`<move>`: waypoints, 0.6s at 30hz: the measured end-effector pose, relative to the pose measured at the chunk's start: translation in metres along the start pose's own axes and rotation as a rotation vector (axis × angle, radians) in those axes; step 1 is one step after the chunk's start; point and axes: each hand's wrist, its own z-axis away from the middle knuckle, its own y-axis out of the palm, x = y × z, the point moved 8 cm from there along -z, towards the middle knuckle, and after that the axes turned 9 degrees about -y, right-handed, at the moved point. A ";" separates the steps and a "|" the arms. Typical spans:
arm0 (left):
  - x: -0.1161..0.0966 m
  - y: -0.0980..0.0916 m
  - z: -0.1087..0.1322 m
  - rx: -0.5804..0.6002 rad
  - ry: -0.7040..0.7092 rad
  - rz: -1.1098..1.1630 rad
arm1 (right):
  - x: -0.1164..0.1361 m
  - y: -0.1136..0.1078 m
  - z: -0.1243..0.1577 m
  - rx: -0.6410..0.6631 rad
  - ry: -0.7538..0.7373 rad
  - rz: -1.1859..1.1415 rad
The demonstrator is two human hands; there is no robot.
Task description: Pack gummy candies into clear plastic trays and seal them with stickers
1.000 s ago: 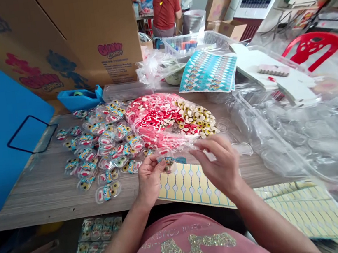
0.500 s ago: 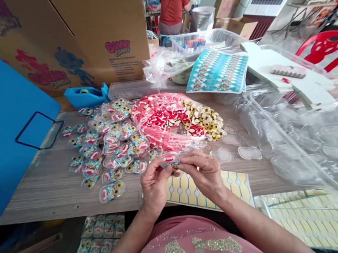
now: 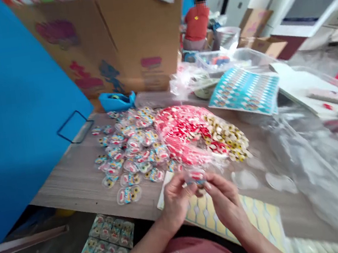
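Note:
Between my two hands is a small clear plastic candy pack point(image 3: 196, 176) with a red-and-white piece inside and a strip of blue label. My left hand point(image 3: 176, 200) pinches its left side, and my right hand point(image 3: 226, 197) pinches the right. Below them lies a yellow label sheet point(image 3: 210, 212), partly covered by my hands. Just beyond is a pink plastic bag point(image 3: 180, 152) spread with red-and-white gummies point(image 3: 185, 130) and eyeball gummies point(image 3: 228, 135). Many labelled candy packs point(image 3: 133, 141) are heaped to the left.
A blue tape dispenser point(image 3: 117, 102) stands before a big cardboard box point(image 3: 133, 44). Blue label sheets point(image 3: 245, 91) lie at the back right. Clear plastic shells point(image 3: 280, 182) are on the right. Filled packs point(image 3: 105, 242) sit below the table edge. A person in red point(image 3: 197, 23) is far behind.
The view has swung left and blurred, so the scene sits further right and lower. Both hands still hold the candy pack in front of the pink bag.

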 end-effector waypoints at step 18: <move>-0.101 -0.031 -0.039 -0.033 0.235 -0.974 | -0.025 0.023 -0.037 0.104 -0.028 0.179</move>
